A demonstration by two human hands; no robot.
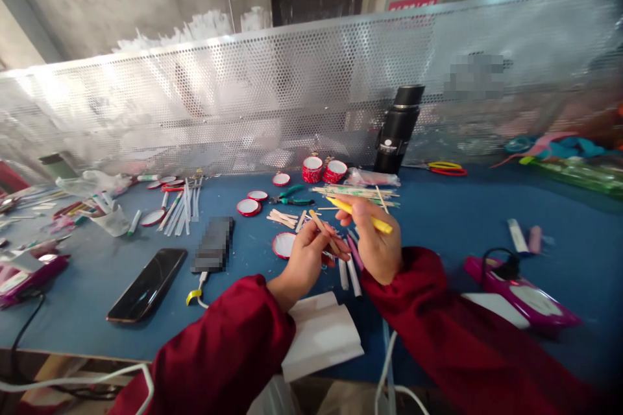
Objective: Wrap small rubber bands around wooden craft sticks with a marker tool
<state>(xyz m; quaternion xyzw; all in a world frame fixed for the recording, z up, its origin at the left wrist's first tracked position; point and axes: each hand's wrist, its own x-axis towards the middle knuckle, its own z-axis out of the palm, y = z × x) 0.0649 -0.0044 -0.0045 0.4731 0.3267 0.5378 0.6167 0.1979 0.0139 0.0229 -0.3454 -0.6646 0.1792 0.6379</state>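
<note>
At centre frame, above the blue desk [438,227], a thin wooden stick [321,227] is being pinched in the left hand [304,260] grip, and a yellow stick [363,215] is being clasped in the right hand [376,249]. Seemingly a joining step is being worked on, and steady alignment is being called for.

Bare matt wood on the craft sticks [322,228], smooth yellow plastic-looking finish on the rod [363,215] at two o'clock from them. Glossy black smartphone [146,285] at eight o'clock on matt blue tabletop [462,227]; shiny perforated sheet-metal screen [292,97] at twelve o'clock.
</note>
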